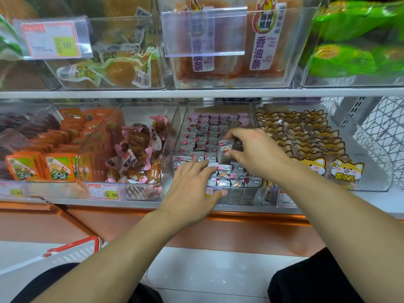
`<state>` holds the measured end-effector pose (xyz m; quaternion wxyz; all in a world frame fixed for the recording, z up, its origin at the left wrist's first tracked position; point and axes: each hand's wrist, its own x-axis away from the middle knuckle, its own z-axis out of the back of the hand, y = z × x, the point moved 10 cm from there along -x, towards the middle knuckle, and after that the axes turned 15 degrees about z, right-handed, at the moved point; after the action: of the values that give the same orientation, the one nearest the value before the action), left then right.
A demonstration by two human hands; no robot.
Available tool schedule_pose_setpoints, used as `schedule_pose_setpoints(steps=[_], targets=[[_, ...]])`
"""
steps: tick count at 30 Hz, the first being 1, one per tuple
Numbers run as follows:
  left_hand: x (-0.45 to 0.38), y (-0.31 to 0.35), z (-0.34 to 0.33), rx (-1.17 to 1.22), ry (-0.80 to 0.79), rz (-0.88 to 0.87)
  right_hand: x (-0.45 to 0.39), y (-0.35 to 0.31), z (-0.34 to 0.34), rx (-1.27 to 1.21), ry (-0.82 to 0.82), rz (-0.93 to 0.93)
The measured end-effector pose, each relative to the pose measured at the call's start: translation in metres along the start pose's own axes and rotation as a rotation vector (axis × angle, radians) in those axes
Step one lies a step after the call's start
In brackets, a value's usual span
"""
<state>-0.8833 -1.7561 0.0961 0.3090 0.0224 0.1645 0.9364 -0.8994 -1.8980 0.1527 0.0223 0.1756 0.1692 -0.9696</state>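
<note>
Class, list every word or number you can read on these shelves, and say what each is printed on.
"2.00": yellow price tag, upper shelf.
"29.90": lower price tag.
"香油条": orange packets, upper bin.
Held grey packet and rightmost price tag: too small or blurred to read.

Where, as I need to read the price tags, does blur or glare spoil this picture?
All in the head view: the green packets top right are smeared by blur; the clear label holder looks milky with reflected light, veiling what is behind; the 2.00 tag is soft yet legible; the 29.90 price tag reads cleanly, and the small packet in the right hand's grip is fairly sharp.
</note>
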Motion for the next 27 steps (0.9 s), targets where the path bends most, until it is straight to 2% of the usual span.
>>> schedule_pose_setpoints(steps=[4,9,14,16,20,27], targets=[[-0.001,-0.001,-0.002,0.005,-0.006,0.001,-0.002,-0.005,-0.022,0.104,-0.202,0.011],[-0.001,0.0,-0.001,0.016,0.001,-0.001,-0.005,0.012,0.004,0.473,-0.194,-0.102],[-0.001,0.001,-0.001,0.022,-0.004,0.015,-0.002,0.015,-0.006,0.478,-0.293,-0.12],[-0.001,0.001,-0.001,0.019,-0.001,0.014,-0.002,0.012,-0.007,0.458,-0.275,-0.113],[0.0,0.001,0.001,0.036,0.006,0.007,0.002,0.019,0.002,0.161,-0.129,-0.179],[-0.001,0.0,0.009,0.095,0.034,0.012,0.027,0.034,0.069,-0.266,0.547,-0.256]])
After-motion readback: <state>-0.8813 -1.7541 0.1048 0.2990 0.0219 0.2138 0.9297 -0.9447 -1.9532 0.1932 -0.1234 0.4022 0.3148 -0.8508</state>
